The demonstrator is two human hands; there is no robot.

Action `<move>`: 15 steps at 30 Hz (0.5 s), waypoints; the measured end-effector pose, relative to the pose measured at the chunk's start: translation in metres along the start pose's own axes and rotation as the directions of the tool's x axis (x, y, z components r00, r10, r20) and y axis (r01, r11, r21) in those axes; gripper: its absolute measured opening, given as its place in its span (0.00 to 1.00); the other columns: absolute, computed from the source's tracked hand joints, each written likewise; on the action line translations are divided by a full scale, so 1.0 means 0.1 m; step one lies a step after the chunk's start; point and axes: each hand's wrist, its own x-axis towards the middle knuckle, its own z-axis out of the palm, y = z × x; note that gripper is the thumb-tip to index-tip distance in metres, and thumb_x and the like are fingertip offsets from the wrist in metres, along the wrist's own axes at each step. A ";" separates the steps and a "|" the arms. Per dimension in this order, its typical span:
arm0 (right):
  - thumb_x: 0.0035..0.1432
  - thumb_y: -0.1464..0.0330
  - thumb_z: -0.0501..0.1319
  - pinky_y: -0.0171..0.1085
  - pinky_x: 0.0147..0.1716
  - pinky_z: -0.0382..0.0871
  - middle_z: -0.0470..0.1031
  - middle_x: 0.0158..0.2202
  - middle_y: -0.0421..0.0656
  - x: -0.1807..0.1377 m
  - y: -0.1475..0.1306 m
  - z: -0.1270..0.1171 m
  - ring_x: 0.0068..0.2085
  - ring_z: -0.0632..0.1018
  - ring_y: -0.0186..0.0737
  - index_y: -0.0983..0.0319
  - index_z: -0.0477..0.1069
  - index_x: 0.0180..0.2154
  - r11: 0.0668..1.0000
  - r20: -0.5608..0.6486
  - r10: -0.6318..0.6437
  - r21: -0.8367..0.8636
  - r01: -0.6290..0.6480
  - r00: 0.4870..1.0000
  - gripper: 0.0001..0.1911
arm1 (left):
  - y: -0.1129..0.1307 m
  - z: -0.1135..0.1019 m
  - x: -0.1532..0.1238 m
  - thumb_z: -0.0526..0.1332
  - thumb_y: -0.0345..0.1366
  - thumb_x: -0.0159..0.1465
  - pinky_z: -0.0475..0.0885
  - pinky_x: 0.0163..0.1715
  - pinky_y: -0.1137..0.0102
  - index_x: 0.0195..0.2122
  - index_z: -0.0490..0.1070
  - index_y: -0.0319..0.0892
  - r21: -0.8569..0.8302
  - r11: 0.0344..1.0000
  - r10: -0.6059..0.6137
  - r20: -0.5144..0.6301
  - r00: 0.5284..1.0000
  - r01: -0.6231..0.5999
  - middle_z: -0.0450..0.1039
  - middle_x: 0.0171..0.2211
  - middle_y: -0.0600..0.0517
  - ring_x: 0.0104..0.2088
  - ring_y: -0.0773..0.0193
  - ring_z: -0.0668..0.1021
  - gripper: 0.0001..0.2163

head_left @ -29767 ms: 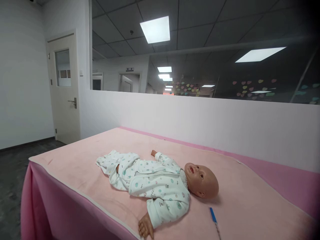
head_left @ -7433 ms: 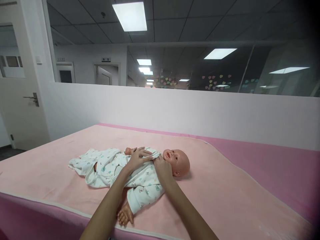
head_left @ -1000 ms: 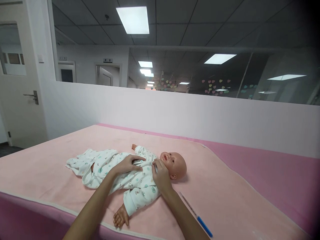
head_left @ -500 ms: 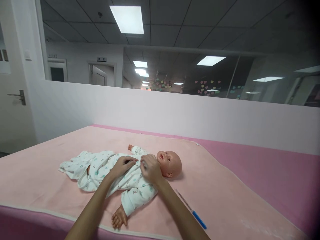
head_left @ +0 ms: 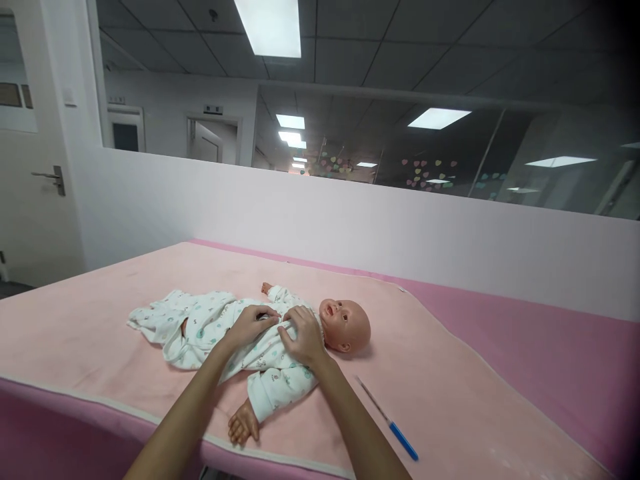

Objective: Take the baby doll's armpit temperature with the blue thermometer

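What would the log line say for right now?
doll: on back, on blanket | left hand: on romper chest | right hand: on romper by neck | pen: on blanket

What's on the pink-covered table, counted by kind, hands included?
Baby doll: 1
Printed romper, worn by the doll: 1
Thin stick with a blue end: 1
Pale pink blanket: 1
Hands, left hand and right hand, both on the romper's chest: 2
Total: 6
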 end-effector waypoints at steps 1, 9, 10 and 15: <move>0.49 0.70 0.56 0.37 0.35 0.58 0.67 0.29 0.40 0.00 0.00 0.01 0.33 0.66 0.38 0.60 0.62 0.29 1.000 0.005 0.001 -0.003 -0.001 1.000 0.03 | -0.01 0.00 0.01 0.58 0.40 0.55 0.67 0.37 0.70 0.32 0.75 0.39 -0.006 1.000 -0.002 -0.002 1.000 0.002 0.76 0.33 0.50 0.35 0.61 0.75 0.11; 0.52 0.70 0.53 0.36 0.33 0.58 0.66 0.27 0.41 -0.01 0.03 0.08 0.31 0.66 0.37 0.61 0.61 0.28 1.000 -0.073 0.021 0.006 -0.021 0.997 0.02 | 0.40 0.09 -0.10 0.55 0.41 0.56 0.68 0.40 0.68 0.31 0.72 0.39 -0.157 0.983 0.009 -0.481 0.877 -0.097 0.74 0.30 0.50 0.35 0.61 0.74 0.12; 0.53 0.70 0.53 0.36 0.32 0.58 0.66 0.27 0.41 -0.01 0.03 0.08 0.31 0.66 0.37 0.61 0.61 0.27 1.000 -0.074 0.028 0.005 -0.028 0.997 0.03 | 0.51 0.13 -0.21 0.53 0.42 0.58 0.68 0.40 0.67 0.33 0.72 0.40 -0.178 0.975 0.013 -0.545 0.838 -0.131 0.73 0.28 0.50 0.35 0.60 0.74 0.13; 0.54 0.70 0.51 0.36 0.32 0.59 0.66 0.27 0.41 -0.01 0.03 0.09 0.31 0.67 0.38 0.60 0.61 0.27 0.999 -0.044 0.048 -0.006 -0.048 0.998 0.04 | 0.81 0.33 -0.93 0.49 0.44 0.61 0.69 0.39 0.63 0.44 0.70 0.56 -0.038 0.999 0.010 -0.319 0.948 -0.023 0.73 0.39 0.53 0.44 0.54 0.72 0.14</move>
